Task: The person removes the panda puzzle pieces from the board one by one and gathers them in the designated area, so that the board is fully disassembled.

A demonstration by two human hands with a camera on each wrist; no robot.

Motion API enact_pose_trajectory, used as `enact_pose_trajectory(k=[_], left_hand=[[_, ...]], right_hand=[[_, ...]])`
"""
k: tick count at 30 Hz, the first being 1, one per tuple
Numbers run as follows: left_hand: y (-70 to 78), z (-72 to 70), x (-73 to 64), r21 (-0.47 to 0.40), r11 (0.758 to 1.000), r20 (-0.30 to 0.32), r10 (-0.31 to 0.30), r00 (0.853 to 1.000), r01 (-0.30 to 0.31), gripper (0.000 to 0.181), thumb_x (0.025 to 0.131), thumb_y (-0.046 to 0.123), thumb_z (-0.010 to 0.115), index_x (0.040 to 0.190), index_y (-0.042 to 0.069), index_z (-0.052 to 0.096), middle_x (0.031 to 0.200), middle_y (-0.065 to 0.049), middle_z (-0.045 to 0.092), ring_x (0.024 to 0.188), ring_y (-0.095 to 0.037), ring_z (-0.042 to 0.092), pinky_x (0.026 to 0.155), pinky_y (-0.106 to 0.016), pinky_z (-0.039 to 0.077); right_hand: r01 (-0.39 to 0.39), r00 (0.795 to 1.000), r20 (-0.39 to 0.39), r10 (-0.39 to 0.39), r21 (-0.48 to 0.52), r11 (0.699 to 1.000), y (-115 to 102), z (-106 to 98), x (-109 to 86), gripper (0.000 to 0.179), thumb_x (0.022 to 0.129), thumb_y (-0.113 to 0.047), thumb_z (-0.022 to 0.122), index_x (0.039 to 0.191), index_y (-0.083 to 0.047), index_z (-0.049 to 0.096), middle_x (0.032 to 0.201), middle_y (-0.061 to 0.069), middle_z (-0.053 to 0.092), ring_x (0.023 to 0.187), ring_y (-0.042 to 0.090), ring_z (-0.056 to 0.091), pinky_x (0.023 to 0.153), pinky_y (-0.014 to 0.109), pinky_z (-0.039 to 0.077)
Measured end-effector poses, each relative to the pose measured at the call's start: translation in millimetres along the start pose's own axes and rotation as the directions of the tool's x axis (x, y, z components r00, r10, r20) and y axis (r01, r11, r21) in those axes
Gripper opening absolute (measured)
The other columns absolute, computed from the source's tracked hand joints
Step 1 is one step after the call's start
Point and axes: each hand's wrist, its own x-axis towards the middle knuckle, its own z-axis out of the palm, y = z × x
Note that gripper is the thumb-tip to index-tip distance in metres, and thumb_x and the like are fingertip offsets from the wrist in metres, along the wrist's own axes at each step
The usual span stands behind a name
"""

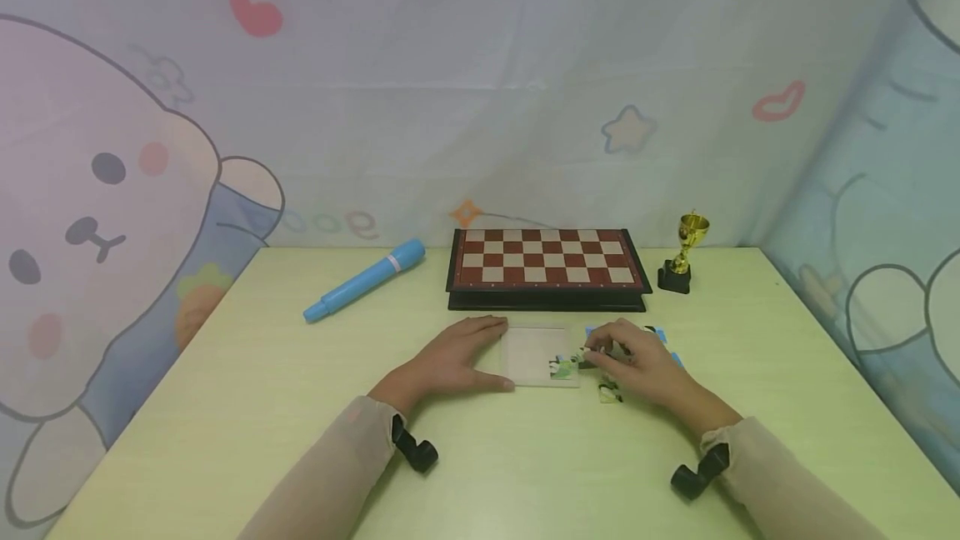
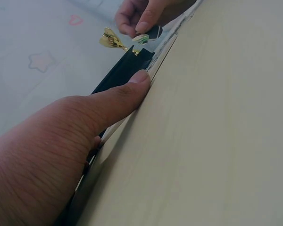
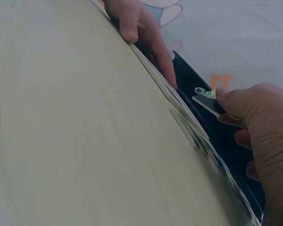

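Observation:
A shallow clear puzzle tray [image 1: 542, 387] lies before the chessboard, with joined green-and-white jigsaw pieces [image 1: 561, 367] in its near right corner. My left hand [image 1: 450, 361] spans the tray's left side, thumb at the near corner and fingers at the far one. Between thumb and fingertips, my right hand [image 1: 637, 361] pinches a jigsaw piece [image 3: 206, 94] above the tray's right edge. That piece shows a rounded knob and a green-and-white print in the right wrist view. Loose jigsaw pieces [image 1: 610, 392] lie beside and beneath the right hand, which partly hides them.
Behind the tray stands a thick red-and-white chessboard box [image 1: 547, 300]. A small gold trophy cup [image 1: 681, 261] is at the back right, and a blue marker-shaped tube [image 1: 365, 282] lies at the back left. A printed cloth [image 1: 405, 107] hangs along the table's far edge.

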Motion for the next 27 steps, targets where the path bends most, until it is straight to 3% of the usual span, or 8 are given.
enact_pose_trajectory(k=[13,22,27], left_hand=[[0.9,-0.7,0.4,-0.007,1.000,0.009,-0.011,1.000,0.011,0.103,0.079,0.083,0.057,0.158,0.020,0.036,0.162,0.007,0.032,0.149,-0.018,0.026,0.121,-0.039,0.023],[1.5,-2.5,0.0,0.000,1.000,0.005,-0.015,1.000,0.015,0.103,0.079,0.082,0.058,0.158,0.020,0.037,0.162,0.006,0.033,0.149,-0.019,0.027,0.121,-0.039,0.023],[0.7,0.2,0.8,-0.002,1.000,0.000,-0.009,1.000,0.009,0.103,0.078,0.083,0.058,0.157,0.020,0.037,0.161,0.006,0.033,0.149,-0.019,0.028,0.121,-0.039,0.023]], right_hand=[[-0.091,0.994,-0.073,0.084,-0.101,0.991,14.6,-42.3,-47.2,0.027,0.087,-0.007,0.080,0.101,-0.028,0.068,0.091,-0.014,0.060,0.078,0.004,0.055,0.065,0.023,0.044],[0.037,0.998,-0.054,-0.037,-0.010,0.999,-6.8,-54.0,-51.2,0.035,0.073,0.014,0.081,0.090,-0.015,0.070,0.088,-0.001,0.063,0.076,0.016,0.058,0.066,0.023,0.046],[0.047,0.999,-0.012,-0.047,0.007,0.999,16.5,-51.1,-59.1,0.041,0.073,0.010,0.084,0.092,-0.023,0.070,0.093,-0.008,0.062,0.080,0.012,0.060,0.069,0.021,0.050]])
